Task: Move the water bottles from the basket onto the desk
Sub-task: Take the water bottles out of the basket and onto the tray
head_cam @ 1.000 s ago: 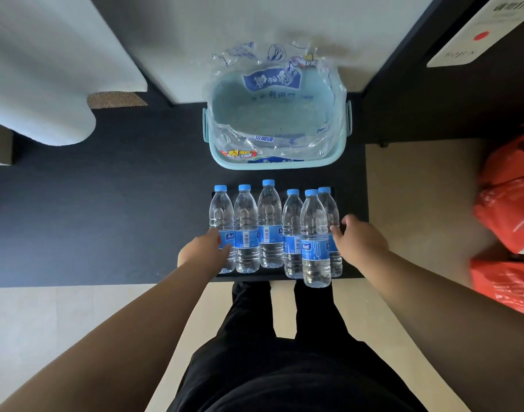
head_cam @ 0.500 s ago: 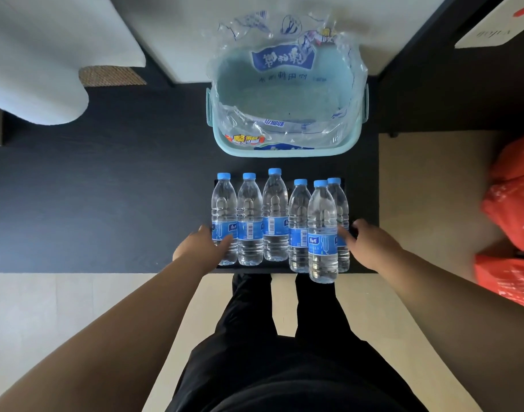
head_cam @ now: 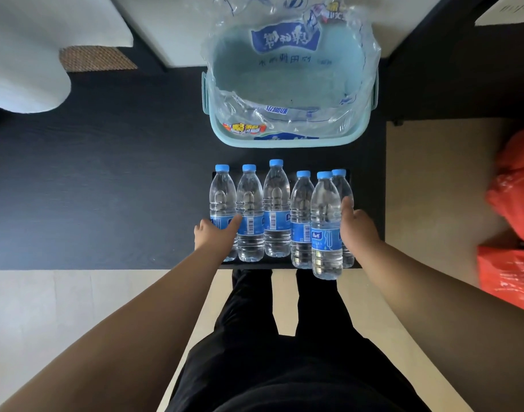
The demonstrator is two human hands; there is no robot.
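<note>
From the head camera, six water bottles (head_cam: 277,209) stand upright in a tight row near the front edge of the dark desk (head_cam: 91,188), blue caps up and blue labels around their middles. They seem to rest on a low black tray (head_cam: 348,176) whose edges show behind and beneath the row. The fifth bottle (head_cam: 326,227) from the left stands a little nearer the person than the others, its base right at the desk's edge. The left hand (head_cam: 216,234) presses against the leftmost bottle (head_cam: 223,200), with the thumb lying across its label and reaching the next bottle; the other fingers are hidden, so a full grasp cannot be told. The right hand (head_cam: 357,230) sits at the right end of the row, thumb raised against the rightmost bottle (head_cam: 342,188), fingers hidden behind; whether it grips cannot be told either. Behind the row, apart from it, the pale blue basket (head_cam: 287,141) stands on the desk, lined with crumpled clear plastic wrap (head_cam: 284,111), with no bottles inside. Red bags (head_cam: 513,209) lie on the floor to the right.
</note>
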